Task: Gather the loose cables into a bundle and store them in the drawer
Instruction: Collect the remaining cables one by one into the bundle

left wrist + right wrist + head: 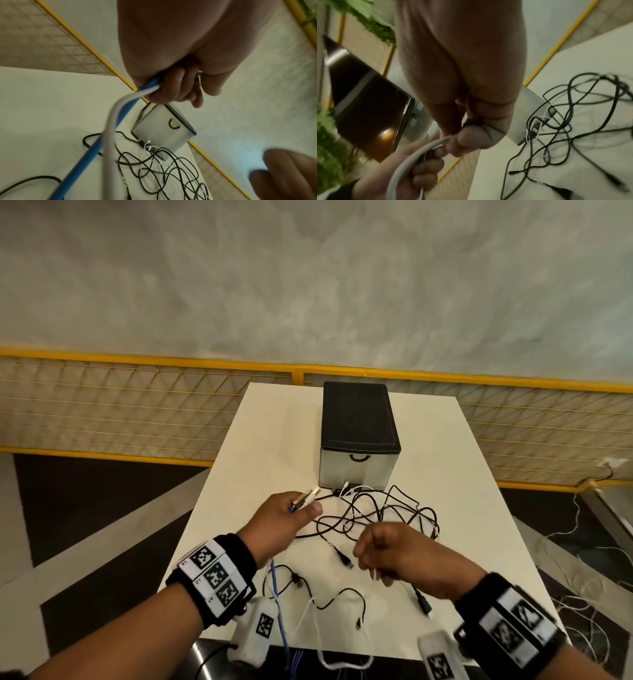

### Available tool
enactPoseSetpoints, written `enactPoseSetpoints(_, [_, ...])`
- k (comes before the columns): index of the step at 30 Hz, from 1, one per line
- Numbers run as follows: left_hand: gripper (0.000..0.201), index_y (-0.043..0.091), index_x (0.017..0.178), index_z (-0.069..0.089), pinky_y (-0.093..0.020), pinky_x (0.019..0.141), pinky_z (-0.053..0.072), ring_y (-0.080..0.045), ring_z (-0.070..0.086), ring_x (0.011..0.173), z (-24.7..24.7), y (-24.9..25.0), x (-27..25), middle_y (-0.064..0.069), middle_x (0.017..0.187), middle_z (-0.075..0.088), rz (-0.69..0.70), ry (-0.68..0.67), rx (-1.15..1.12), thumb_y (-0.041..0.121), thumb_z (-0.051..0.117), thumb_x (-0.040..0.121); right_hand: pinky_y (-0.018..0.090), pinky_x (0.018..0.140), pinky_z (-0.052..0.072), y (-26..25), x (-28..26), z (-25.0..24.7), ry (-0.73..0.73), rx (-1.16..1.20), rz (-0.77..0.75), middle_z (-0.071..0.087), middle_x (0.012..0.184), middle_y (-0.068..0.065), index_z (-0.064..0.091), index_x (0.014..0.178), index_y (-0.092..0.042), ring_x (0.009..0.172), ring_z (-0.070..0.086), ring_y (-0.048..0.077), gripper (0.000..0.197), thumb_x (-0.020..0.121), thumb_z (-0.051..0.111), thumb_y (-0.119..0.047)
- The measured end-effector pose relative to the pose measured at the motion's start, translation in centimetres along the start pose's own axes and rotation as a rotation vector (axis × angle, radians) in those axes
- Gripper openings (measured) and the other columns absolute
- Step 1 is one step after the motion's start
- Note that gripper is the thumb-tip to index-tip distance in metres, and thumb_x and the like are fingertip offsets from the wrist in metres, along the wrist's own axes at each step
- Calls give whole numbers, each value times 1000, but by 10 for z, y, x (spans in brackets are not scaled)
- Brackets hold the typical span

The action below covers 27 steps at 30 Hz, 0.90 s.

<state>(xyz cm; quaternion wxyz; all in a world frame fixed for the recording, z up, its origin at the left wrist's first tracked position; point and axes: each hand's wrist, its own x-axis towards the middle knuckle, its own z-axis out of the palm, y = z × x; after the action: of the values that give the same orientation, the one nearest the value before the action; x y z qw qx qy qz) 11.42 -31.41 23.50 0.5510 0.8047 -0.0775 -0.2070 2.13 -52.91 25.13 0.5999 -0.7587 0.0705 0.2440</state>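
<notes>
the fingers [173, 86] of the left hand [284, 515] are curling round a thick blue cable [96, 143] and a thick white cable [109, 135], gripping them near their metal plug ends, which are poking out past the thumb in the head view. the fingers [471, 138] of the right hand [394, 556] are clenching on that same white cable a little further along, as the right wrist view shows.

so the gathering is only just getting under way. most of the thin black and white cables [380, 515] are lying in a loose tangle on the white tabletop [260, 446], between the hands and the box, with more strands [329, 601] trailing toward the near edge.

the small grey drawer box with a black lid [358, 436] is sitting at the back of the tabletop, and its drawer appears to be closed, with the curved black handle [358, 457] untouched. bundling the rest, opening the drawer and stowing the bundle are all, by my judgement, waiting to be done.
</notes>
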Motion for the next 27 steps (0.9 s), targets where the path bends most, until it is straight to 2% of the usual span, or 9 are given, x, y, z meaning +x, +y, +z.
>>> enactPoseSetpoints(3, [28,7,86,69,-22,45,24,-15,25,48,-11,5,-1,-2,59,30,-29,89,-188,30,58,97,20,56,49,23,-24,9,-48,-231,20,68,74,-2,67,88,-17,59,61,7,22,85,61,3])
enactPoseSetpoints(7, [43,5,92,69,-35,58,44,-16,43,45,-24,16,-3,-2,57,46,14,136,-351,39,46,102,7,77,42,81,-36,33,-154,-554,194,65,75,-13,69,84,-24,86,63,1,14,83,55,-21])
enactPoseSetpoints(9, [49,5,99,69,-41,61,52,-17,48,44,-28,20,-8,-3,61,53,0,64,-434,45,41,102,8,92,33,123,-28,31,9,-710,142,70,78,16,75,80,-3,117,58,20,37,93,50,-27])
enactPoseSetpoints(10, [50,6,101,69,-37,55,52,-15,43,42,-28,21,-12,-3,61,52,-14,15,-483,48,40,100,8,87,24,136,-20,27,85,-873,132,66,98,35,66,102,18,129,50,22,48,99,44,-24])
enactPoseSetpoints(11, [50,8,102,69,-29,47,45,-13,36,39,-30,20,-15,-3,61,50,-30,-39,-538,50,42,97,21,97,37,140,-16,26,11,-914,109,67,111,29,62,117,14,125,53,17,45,100,43,-23])
enactPoseSetpoints(13, [44,10,105,68,-19,41,24,-8,25,37,-33,17,-22,-3,60,44,-78,-185,-632,48,50,91,17,79,44,128,-1,20,146,-774,104,68,84,-11,68,100,-25,84,59,0,24,89,49,-35])
enactPoseSetpoints(18, [40,-4,123,58,-15,38,18,-6,25,37,-34,16,-36,-2,54,44,-187,-458,-531,20,63,91,28,69,46,88,52,-1,540,-570,65,70,88,-2,65,95,-23,79,62,18,11,92,55,-20])
enactPoseSetpoints(22, [26,-1,94,65,-16,40,24,-7,26,34,-26,20,-39,-3,47,44,-174,-387,-502,23,53,96,29,88,45,103,96,21,339,-755,191,64,118,1,62,113,-22,111,59,22,30,91,56,-42])
enactPoseSetpoints(27, [51,15,58,59,-31,55,40,-16,33,37,-19,14,-35,-4,43,44,-108,-301,-497,51,51,92,39,92,47,124,110,40,241,-995,242,54,125,4,51,119,-23,117,52,27,35,92,50,-45])
